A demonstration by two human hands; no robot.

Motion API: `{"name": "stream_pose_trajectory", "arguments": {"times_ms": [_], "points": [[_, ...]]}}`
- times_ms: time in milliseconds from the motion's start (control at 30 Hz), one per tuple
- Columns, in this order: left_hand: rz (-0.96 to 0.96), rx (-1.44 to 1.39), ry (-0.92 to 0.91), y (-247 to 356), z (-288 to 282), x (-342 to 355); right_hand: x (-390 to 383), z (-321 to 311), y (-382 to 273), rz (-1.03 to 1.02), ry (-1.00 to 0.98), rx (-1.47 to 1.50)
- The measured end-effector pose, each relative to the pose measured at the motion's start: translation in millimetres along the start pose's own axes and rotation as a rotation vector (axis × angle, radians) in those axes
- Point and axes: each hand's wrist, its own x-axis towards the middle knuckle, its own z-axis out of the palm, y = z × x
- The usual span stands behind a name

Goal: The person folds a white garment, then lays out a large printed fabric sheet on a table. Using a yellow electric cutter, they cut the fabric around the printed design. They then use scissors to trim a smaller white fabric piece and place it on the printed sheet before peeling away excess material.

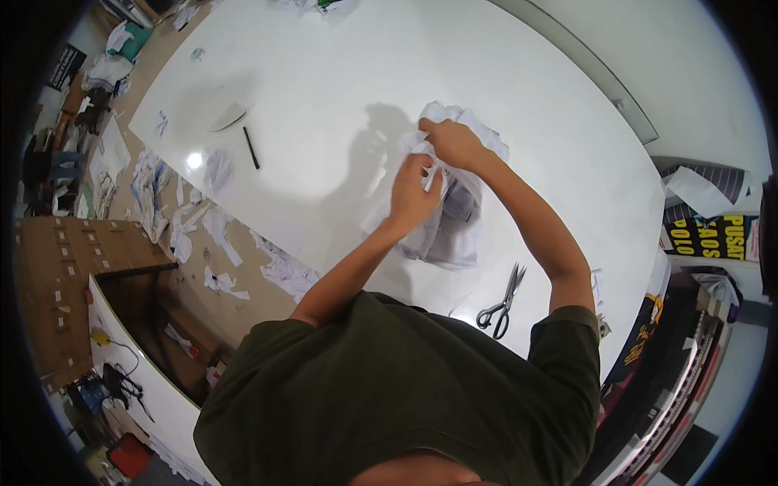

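Observation:
A bundle of thin white fabric (454, 243) lies bunched on the white table (300, 73), with a greyer patch inside it. My left hand (413, 194) has its fingers curled on the fabric's left part. Just above and to the right, my right hand (455, 144) grips the top of the same bundle, fingertips partly hidden in its folds. Black-handled scissors (506, 301) lie near the front edge, below the bundle and to the right, closed and untouched. A black pen (251, 147) rests farther left, beside a thin curved piece (228, 121).
Paper or cloth scraps (223, 235) litter the floor left of the table. Cardboard boxes (57, 300) and a white-edged unit (121, 356) stand at lower left. Printed banners (709, 235) and stacked long items (689, 373) line the right side, below a wall.

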Motion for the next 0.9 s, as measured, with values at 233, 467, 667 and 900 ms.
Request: {"name": "stream_pose_trajectory", "arguments": {"times_ms": [233, 467, 667, 900], "points": [[0.091, 0.345, -0.025, -24.0, 15.9, -20.9, 7.0, 5.5, 2.8, 0.171, 0.137, 0.076], [0.003, 0.445, -0.09, -25.9, 10.6, -14.3, 15.6, -6.0, 8.1, 0.038, -0.244, -0.065], [0.098, 0.379, 0.045, -31.5, 13.7, -13.1, 14.9, 2.5, 25.1, -0.217, -0.348, 0.048], [0.059, 0.279, 0.142, -41.1, 10.7, -7.8, 1.1, -1.2, 5.9, 0.236, -0.359, 0.612]]}}
